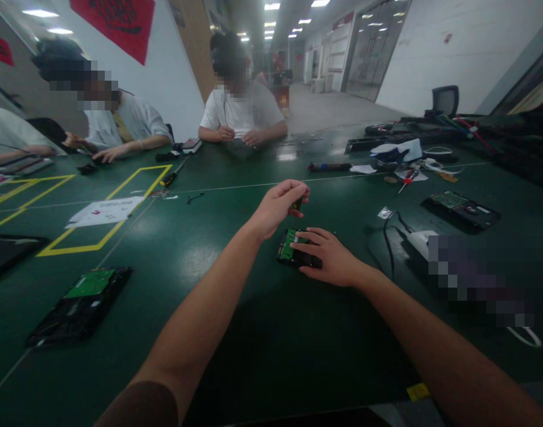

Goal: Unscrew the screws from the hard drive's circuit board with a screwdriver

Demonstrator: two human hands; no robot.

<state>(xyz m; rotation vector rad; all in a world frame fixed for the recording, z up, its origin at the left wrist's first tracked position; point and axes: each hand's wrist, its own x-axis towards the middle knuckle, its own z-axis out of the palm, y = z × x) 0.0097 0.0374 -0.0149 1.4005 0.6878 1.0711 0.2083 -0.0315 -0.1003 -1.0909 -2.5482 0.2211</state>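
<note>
A hard drive (287, 254) with a green circuit board lies on the green table in front of me. My right hand (331, 255) holds it from the right, fingers spread across its top and thumb at the near edge. Just above the drive's far side, my left hand (283, 204) is closed round a black-and-yellow handle (297, 204), which looks like a screwdriver's. Most of that handle is hidden by the fingers, and I cannot make out a blade.
Another drive with a green board (91, 283) lies at left, a third (462, 210) at right. Near it are a cable (388, 243), a red screwdriver (407, 179) and clutter. A yellow-handled screwdriver (168, 178) and paper sheet (105, 212) lie beyond. People sit across the table.
</note>
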